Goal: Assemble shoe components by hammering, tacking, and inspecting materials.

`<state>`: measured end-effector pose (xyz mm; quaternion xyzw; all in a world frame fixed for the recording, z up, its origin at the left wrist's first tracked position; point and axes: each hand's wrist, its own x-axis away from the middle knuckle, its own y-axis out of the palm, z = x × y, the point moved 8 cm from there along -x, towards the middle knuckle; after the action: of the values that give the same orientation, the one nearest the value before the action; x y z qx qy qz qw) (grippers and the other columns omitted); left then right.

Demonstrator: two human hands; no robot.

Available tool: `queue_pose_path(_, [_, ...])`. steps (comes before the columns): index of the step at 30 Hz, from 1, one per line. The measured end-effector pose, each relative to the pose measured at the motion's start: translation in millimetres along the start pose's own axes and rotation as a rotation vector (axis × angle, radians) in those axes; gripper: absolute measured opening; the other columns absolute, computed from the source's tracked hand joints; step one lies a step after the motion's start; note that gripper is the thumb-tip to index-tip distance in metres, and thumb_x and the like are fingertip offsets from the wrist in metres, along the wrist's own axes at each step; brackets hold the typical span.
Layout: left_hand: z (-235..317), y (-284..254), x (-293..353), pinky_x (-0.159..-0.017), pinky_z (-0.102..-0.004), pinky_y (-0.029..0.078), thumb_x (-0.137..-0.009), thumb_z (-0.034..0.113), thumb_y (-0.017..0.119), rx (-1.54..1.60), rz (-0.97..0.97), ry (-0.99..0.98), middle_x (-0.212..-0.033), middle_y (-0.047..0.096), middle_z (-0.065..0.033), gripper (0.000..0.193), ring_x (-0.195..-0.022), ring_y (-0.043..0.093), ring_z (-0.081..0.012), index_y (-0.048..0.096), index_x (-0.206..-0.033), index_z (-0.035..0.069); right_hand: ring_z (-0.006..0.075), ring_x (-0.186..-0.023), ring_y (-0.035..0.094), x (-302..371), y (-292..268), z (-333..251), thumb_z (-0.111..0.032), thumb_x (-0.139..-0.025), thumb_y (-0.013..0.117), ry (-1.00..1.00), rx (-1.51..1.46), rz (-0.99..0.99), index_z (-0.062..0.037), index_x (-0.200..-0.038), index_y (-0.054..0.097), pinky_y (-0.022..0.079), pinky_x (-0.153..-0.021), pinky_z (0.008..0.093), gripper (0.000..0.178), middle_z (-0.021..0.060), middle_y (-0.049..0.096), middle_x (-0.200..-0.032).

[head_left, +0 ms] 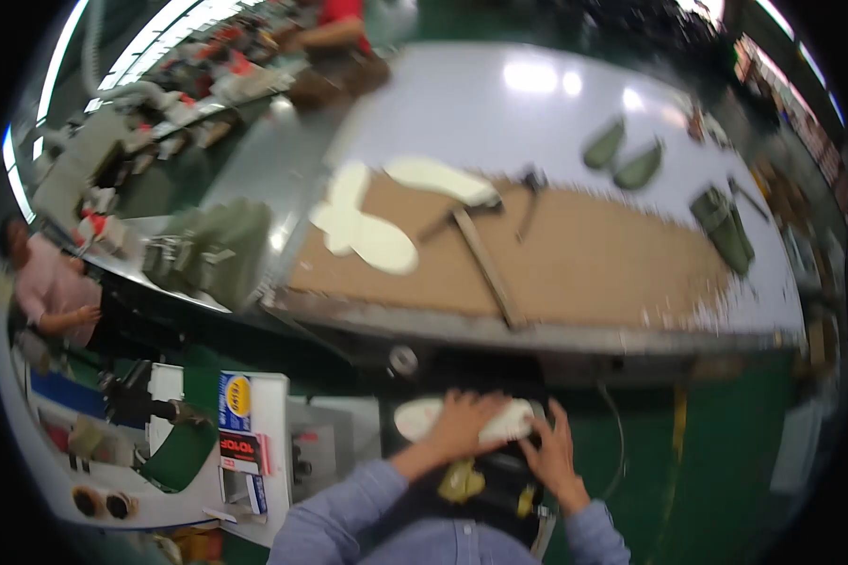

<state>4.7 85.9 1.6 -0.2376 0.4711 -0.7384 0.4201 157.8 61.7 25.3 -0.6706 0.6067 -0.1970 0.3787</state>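
Note:
A pale cream insole [418, 418], with faint reddish marks near its left end, is in front of my body. My left hand [464, 424] lies across its middle, the fingers reaching over the upper face. At the insole's right end my right hand [553, 450] has its thumb and fingers around the edge. The underside of the insole is hidden. Just below my left hand is a crumpled yellow-green piece [462, 481] on something dark. A smaller yellowish piece [526, 500] lies near my right wrist.
Ahead, a white table [462, 94] carries brown board [594, 254], cream insoles [377, 243], a hammer [485, 268] and green shoe pieces [639, 167]. Left are green pieces [212, 247], a sewing machine [160, 414] and small boxes [243, 452]. A person [55, 287] is far left, another [337, 28] behind.

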Motion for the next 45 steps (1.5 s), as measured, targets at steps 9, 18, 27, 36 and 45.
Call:
queue_pose_path(9, [21, 7, -16, -0.092, -0.0452, 0.038, -0.078, 0.047, 0.068, -0.047, 0.004, 0.145, -0.131, 0.053, -0.0051, 0.069, -0.107, 0.053, -0.0265, 0.048, -0.134, 0.013, 0.03, -0.088, 0.062, 94, 41, -39, -0.024, -0.08, 0.07, 0.072, 0.079, -0.42, -0.0087, -0.12, 0.056, 0.049, -0.078, 0.0399, 0.045, 0.0139, 0.062, -0.097])
queue_pose_path(18, [28, 5, -14, -0.087, -0.042, 0.04, -0.076, 0.043, 0.072, -0.036, -0.004, 0.167, -0.119, 0.057, -0.0095, 0.068, -0.101, 0.055, -0.0276, 0.049, -0.132, 0.012, 0.0342, -0.096, 0.062, 100, 19, -43, -0.029, -0.085, 0.066, 0.204, -0.09, -0.73, -0.0073, -0.135, 0.045, 0.048, -0.085, 0.0423, 0.058, 0.0176, 0.062, -0.108])
queue_pose_path(27, [29, 4, -22, -0.085, -0.0418, 0.04, -0.074, 0.04, 0.074, -0.025, -0.027, 0.175, -0.113, 0.057, -0.0117, 0.069, -0.096, 0.056, -0.0289, 0.049, -0.132, 0.011, 0.0386, -0.11, 0.06, 130, -29, 0, -0.064, -0.087, 0.052, 0.635, -0.676, -0.341, 0.0045, -0.138, 0.038, 0.047, -0.09, 0.0414, 0.087, 0.027, 0.06, -0.118])
queue_pose_path(36, [34, 4, -25, -0.085, -0.0412, 0.041, -0.07, 0.036, 0.077, 0.005, -0.009, 0.192, -0.111, 0.057, -0.0091, 0.072, -0.096, 0.056, -0.0276, 0.049, -0.133, 0.012, 0.0388, -0.11, 0.06, 115, -35, -2, -0.073, -0.082, 0.051, 0.546, -0.677, -0.12, 0.0069, -0.138, 0.037, 0.047, -0.091, 0.0398, 0.098, 0.0274, 0.059, -0.119])
queue_pose_path(45, [30, 5, -25, -0.083, -0.0414, 0.041, -0.067, 0.032, 0.079, 0.045, -0.023, 0.169, -0.109, 0.057, -0.0092, 0.074, -0.095, 0.056, -0.0276, 0.049, -0.132, 0.012, 0.0407, -0.099, 0.064, 89, -24, -5, -0.068, -0.082, 0.056, 0.464, -0.634, -0.12, 0.0066, -0.131, 0.042, 0.05, -0.083, 0.0403, 0.091, 0.0271, 0.063, -0.107])
